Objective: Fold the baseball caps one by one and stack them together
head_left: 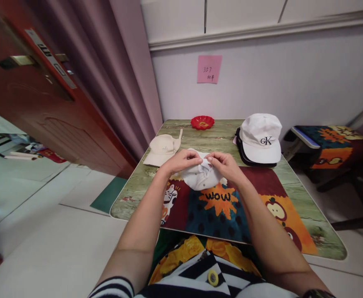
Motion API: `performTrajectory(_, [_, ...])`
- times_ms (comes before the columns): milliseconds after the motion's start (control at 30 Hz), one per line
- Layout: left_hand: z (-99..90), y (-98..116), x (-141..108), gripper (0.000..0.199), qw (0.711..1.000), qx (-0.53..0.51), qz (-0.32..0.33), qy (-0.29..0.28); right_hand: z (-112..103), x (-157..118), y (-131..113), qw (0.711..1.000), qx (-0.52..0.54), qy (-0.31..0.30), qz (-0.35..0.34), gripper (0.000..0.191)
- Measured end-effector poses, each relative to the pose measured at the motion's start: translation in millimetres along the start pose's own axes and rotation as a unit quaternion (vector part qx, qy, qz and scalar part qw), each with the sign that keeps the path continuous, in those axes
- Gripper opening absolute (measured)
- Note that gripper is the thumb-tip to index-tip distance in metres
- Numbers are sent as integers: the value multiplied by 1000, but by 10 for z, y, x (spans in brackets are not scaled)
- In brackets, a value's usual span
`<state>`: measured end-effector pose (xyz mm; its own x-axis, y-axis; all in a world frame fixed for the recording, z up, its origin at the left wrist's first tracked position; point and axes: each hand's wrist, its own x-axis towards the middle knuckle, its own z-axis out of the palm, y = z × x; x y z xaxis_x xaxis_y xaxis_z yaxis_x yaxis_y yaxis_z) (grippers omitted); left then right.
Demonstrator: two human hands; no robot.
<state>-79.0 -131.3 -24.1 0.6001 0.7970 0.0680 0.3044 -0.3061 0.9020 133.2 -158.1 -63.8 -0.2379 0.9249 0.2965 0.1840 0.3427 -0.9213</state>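
Note:
A white cap lies on the colourful mat in the middle of the table. My left hand pinches its far edge from the left. My right hand pinches the same edge from the right, fingertips nearly touching the left ones. Both hands grip the cap's fabric at its back part. A beige cap rests to the left, apart from my hands. A white cap with black letters tops a stack of caps at the right.
A small red dish sits at the table's far edge. A pink note hangs on the wall. A red door and curtain stand at left. A stool with a patterned cover is at right.

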Motion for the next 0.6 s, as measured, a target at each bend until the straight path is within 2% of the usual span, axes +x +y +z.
performTrajectory(100, [14,-58,-1,32,998,-65,-15,13,-108,72,-41,998,-50,15,-33,30])
performTrajectory(267, [-4,-210,-48,30,990,-124,-54,29,-241,-25,123,996,-83,13,-7,36])
performTrajectory(433, [-84,-272,-55,30,989,-133,-59,26,-366,-137,310,997,-73,7,6,40])
performTrajectory(600, [-119,-249,-36,26,988,-142,-64,16,-411,-101,263,994,-106,-31,-11,36])
